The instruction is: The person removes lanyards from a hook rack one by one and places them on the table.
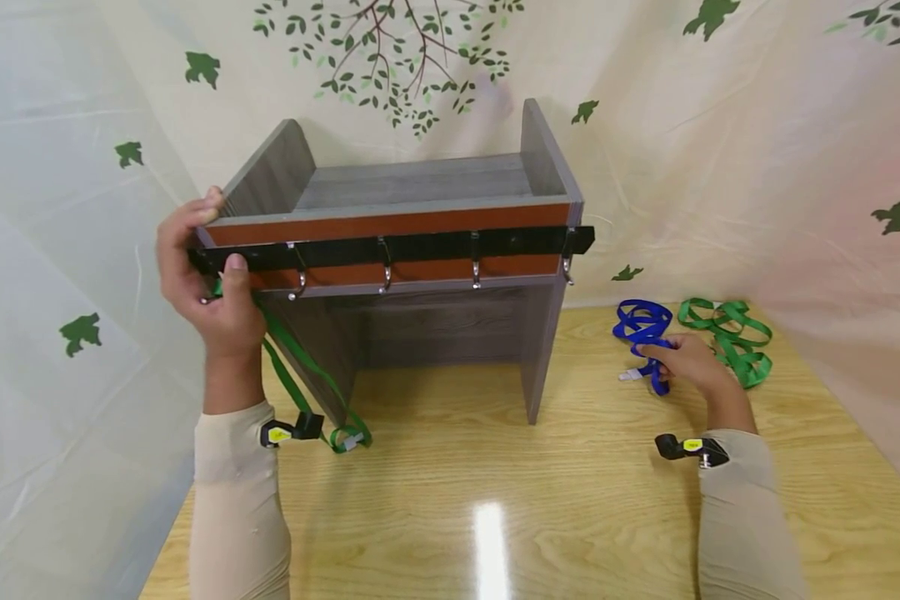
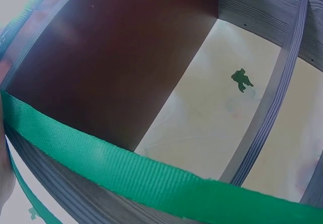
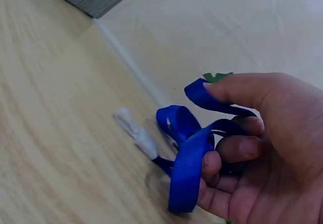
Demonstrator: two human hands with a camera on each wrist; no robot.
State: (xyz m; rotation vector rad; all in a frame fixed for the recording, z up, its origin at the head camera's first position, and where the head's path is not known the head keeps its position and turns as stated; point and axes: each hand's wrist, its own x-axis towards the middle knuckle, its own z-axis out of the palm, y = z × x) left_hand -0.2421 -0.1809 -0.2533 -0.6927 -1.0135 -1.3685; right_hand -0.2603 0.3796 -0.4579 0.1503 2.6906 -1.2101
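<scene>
Your right hand [image 1: 693, 364] grips a blue lanyard [image 3: 184, 181] near the back edge of the tabletop [image 1: 435, 467]. Your left hand [image 1: 227, 315] clasps the black hook rail [image 1: 427, 247] at its left end.

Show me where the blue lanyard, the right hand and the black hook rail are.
Blue lanyard [image 3: 187, 172]: right wrist view, on its strap.
Right hand [image 1: 692, 363]: head view, on its back.
Black hook rail [image 1: 428, 247]: head view, on the bar between two hooks.

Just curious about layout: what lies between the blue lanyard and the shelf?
Only bare tabletop separates the blue lanyard from the shelf, in the head view.
</scene>
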